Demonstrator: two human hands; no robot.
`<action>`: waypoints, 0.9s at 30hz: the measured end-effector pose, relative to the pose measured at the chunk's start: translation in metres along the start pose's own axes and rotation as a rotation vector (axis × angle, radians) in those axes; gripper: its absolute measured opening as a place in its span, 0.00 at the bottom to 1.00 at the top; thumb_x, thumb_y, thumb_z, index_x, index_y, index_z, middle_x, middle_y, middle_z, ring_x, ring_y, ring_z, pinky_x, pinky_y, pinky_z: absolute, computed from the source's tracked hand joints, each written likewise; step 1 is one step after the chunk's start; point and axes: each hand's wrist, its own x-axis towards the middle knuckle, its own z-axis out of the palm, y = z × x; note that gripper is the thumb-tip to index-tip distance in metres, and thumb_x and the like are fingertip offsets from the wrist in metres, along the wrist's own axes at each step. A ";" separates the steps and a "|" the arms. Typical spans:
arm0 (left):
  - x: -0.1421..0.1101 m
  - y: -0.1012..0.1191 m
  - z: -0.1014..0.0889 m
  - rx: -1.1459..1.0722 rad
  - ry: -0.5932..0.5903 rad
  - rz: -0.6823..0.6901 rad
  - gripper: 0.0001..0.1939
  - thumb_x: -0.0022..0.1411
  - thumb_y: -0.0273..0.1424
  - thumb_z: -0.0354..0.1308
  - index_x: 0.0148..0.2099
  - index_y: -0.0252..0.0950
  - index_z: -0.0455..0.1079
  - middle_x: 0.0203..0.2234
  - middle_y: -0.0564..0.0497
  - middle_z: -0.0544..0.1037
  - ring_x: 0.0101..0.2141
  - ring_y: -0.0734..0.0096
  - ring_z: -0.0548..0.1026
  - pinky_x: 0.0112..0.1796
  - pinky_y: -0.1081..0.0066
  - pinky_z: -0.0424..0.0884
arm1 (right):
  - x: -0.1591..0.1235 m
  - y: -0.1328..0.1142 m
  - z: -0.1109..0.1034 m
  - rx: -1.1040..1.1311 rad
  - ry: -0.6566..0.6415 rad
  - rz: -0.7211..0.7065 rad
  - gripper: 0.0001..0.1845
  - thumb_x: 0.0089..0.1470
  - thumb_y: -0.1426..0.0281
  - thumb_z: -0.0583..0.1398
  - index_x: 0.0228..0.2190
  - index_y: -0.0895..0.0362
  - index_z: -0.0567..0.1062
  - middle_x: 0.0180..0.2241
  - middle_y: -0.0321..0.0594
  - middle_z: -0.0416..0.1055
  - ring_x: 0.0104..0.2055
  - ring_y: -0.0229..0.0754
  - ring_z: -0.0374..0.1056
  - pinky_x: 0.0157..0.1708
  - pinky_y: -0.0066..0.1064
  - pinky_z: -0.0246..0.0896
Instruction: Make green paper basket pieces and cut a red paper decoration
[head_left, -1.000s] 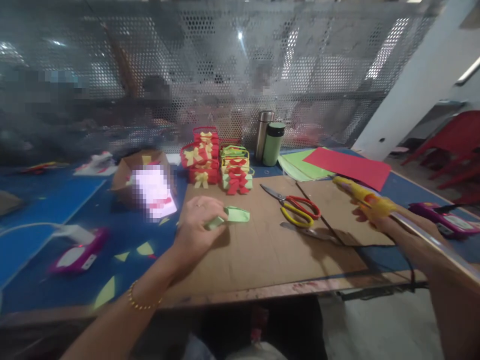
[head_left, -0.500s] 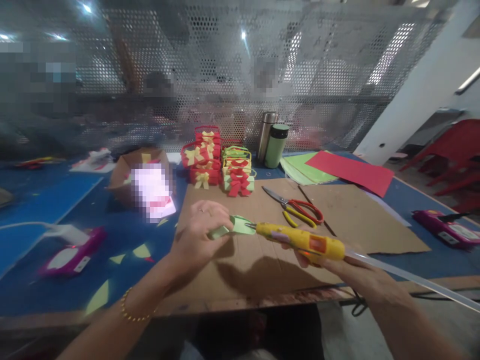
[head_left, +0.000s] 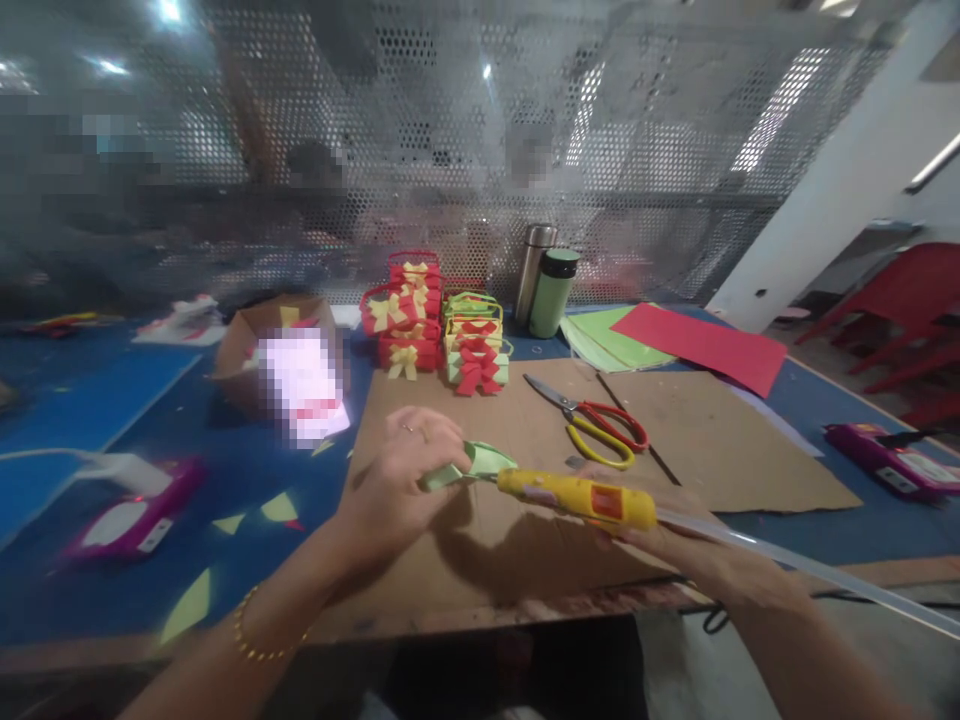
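Observation:
A pale green paper piece (head_left: 489, 459), bent into a curved shape, is pinched in my left hand (head_left: 409, 470), whose fingers hide part of it. My right hand (head_left: 622, 535) is wrapped round a yellow glue gun (head_left: 574, 497) with a long clear glue stick (head_left: 795, 568) coming out of its back. The gun's nozzle points left and meets the paper near my left fingertips; whether it touches I cannot tell. Both hands are above a sheet of brown cardboard (head_left: 420, 590). Scissors (head_left: 592, 420) with red and yellow handles lie open behind the glue gun.
Small red paper baskets (head_left: 409, 340) and green and yellow ones (head_left: 476, 355) with bows stand at the back. Two bottles (head_left: 553, 295) are beside them. Red paper (head_left: 705, 340) lies at right, a brown paper box (head_left: 247, 350) and a lit phone (head_left: 304, 385) at left. Purple power strips (head_left: 139, 505) flank the board.
The glue gun has moved left and slightly down, its nozzle now closer to my left fingers at the paper's lower edge. My left hand has barely shifted.

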 end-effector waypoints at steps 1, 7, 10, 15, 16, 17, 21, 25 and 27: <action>0.000 0.000 0.000 0.002 -0.002 0.003 0.07 0.66 0.25 0.61 0.34 0.40 0.71 0.33 0.53 0.80 0.43 0.62 0.77 0.50 0.57 0.62 | 0.000 0.000 0.000 0.007 0.017 -0.011 0.22 0.65 0.49 0.54 0.41 0.47 0.81 0.36 0.42 0.76 0.40 0.48 0.72 0.42 0.40 0.70; 0.000 -0.002 -0.001 0.028 -0.013 0.048 0.07 0.66 0.24 0.59 0.35 0.41 0.71 0.32 0.53 0.80 0.43 0.61 0.77 0.49 0.57 0.62 | 0.000 -0.002 0.003 0.000 0.076 -0.009 0.22 0.65 0.49 0.54 0.42 0.48 0.82 0.35 0.42 0.77 0.38 0.50 0.73 0.42 0.41 0.72; 0.001 -0.002 -0.002 0.043 0.005 0.070 0.08 0.66 0.25 0.58 0.34 0.41 0.71 0.30 0.53 0.80 0.42 0.61 0.77 0.48 0.57 0.63 | -0.003 0.002 0.002 -0.027 0.104 -0.002 0.24 0.65 0.47 0.54 0.48 0.47 0.81 0.38 0.43 0.77 0.42 0.52 0.74 0.46 0.43 0.71; 0.002 -0.002 -0.002 0.030 0.017 0.069 0.08 0.66 0.24 0.59 0.34 0.40 0.72 0.30 0.53 0.79 0.42 0.62 0.77 0.47 0.59 0.63 | -0.011 0.010 -0.002 -0.055 0.062 0.020 0.25 0.66 0.48 0.53 0.51 0.47 0.79 0.41 0.43 0.78 0.44 0.52 0.74 0.49 0.45 0.72; 0.002 -0.002 -0.001 0.024 0.023 0.067 0.08 0.66 0.24 0.59 0.34 0.40 0.72 0.30 0.53 0.79 0.42 0.62 0.77 0.47 0.59 0.63 | -0.011 0.011 -0.002 -0.065 0.064 0.022 0.26 0.66 0.48 0.53 0.51 0.48 0.79 0.43 0.43 0.78 0.45 0.52 0.74 0.49 0.45 0.72; 0.001 -0.002 -0.001 0.018 0.028 0.068 0.08 0.66 0.23 0.59 0.34 0.40 0.72 0.30 0.53 0.79 0.42 0.62 0.77 0.47 0.60 0.63 | -0.011 0.011 -0.003 -0.077 0.075 0.024 0.26 0.66 0.47 0.53 0.52 0.49 0.78 0.44 0.44 0.77 0.47 0.53 0.74 0.51 0.46 0.72; 0.001 -0.001 -0.001 0.006 0.021 0.065 0.08 0.65 0.23 0.59 0.34 0.40 0.73 0.31 0.53 0.79 0.41 0.62 0.76 0.47 0.60 0.62 | -0.007 0.006 -0.003 -0.094 0.059 0.005 0.26 0.66 0.47 0.53 0.47 0.51 0.80 0.43 0.44 0.78 0.47 0.51 0.74 0.52 0.46 0.72; 0.001 0.001 -0.001 0.002 0.014 0.045 0.07 0.67 0.25 0.59 0.34 0.40 0.73 0.31 0.52 0.80 0.42 0.61 0.76 0.48 0.58 0.63 | -0.004 0.003 -0.003 -0.077 0.043 0.001 0.26 0.65 0.46 0.53 0.44 0.50 0.81 0.43 0.44 0.79 0.47 0.52 0.75 0.52 0.47 0.72; 0.001 0.002 -0.001 0.002 0.006 0.033 0.07 0.67 0.25 0.60 0.34 0.40 0.73 0.31 0.51 0.80 0.42 0.61 0.76 0.49 0.57 0.63 | -0.006 0.005 -0.002 -0.075 0.061 0.036 0.27 0.64 0.46 0.54 0.47 0.50 0.82 0.46 0.45 0.79 0.52 0.54 0.74 0.56 0.50 0.70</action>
